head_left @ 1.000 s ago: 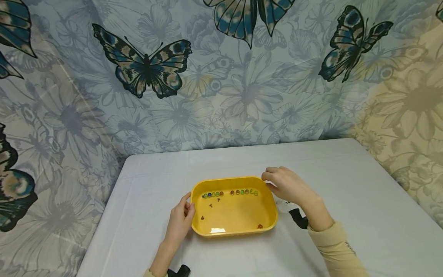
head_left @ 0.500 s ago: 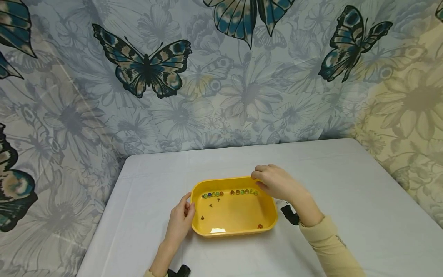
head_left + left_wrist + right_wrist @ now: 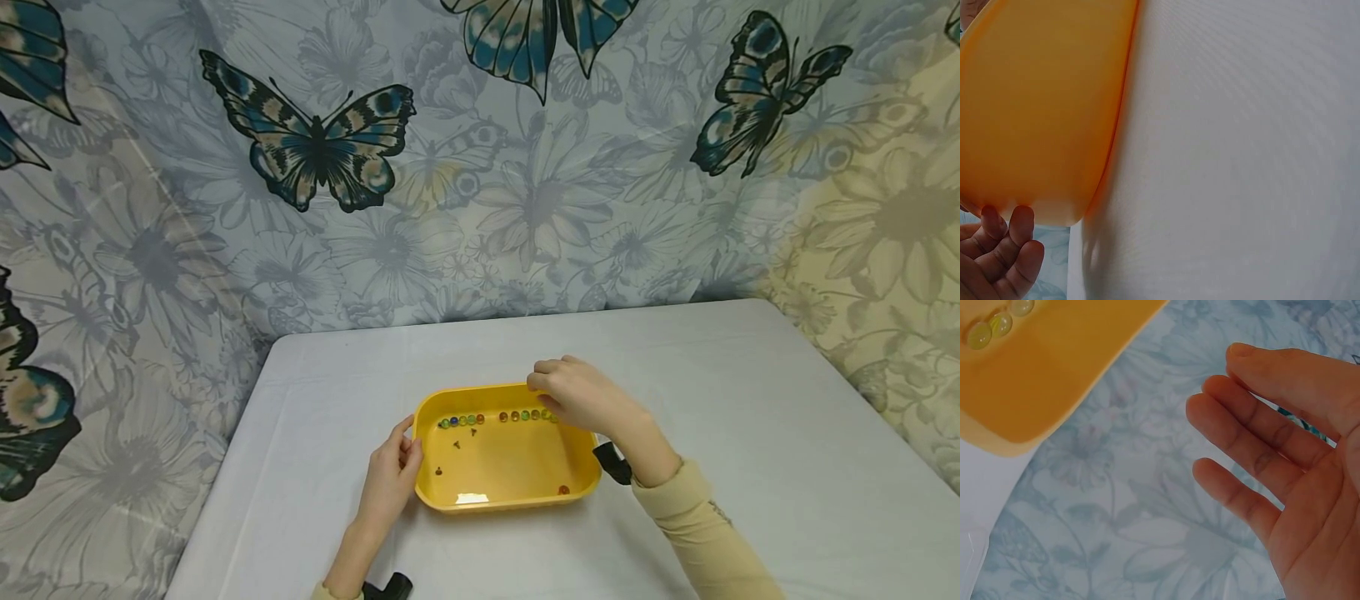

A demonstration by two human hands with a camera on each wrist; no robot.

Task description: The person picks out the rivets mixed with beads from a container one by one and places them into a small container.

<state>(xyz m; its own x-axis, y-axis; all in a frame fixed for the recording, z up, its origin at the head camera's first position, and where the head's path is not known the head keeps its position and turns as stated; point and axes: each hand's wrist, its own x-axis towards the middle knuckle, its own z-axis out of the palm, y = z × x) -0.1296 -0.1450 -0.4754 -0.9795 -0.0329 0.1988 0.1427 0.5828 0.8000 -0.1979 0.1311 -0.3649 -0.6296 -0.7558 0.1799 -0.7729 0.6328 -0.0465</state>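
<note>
A yellow tray point(image 3: 510, 467) rests on the white table, its left end held by my left hand point(image 3: 392, 471). In the left wrist view, curled fingers point(image 3: 1021, 225) touch the outside of the tray's wall. Along the tray's far side lie two short rows of glass marbles, a left row point(image 3: 462, 422) and a right row point(image 3: 515, 417). A lone orange marble point(image 3: 564, 490) sits near the front right corner. My right hand point(image 3: 581, 396) is over the far right rim, overlapping the right row's end. In the right wrist view its fingers are loosely bent, with nothing visible between them.
Small dark bits point(image 3: 457, 445) lie in the tray's left half. Part of a clear plastic thing point(image 3: 971, 562) shows beside the tray in the right wrist view. The white table point(image 3: 765, 417) ends at a butterfly-patterned cloth point(image 3: 540, 208) behind.
My right hand has moved left along the tray's far rim, from the right corner to over the right row's end. The left hand, tray and marbles have stayed put.
</note>
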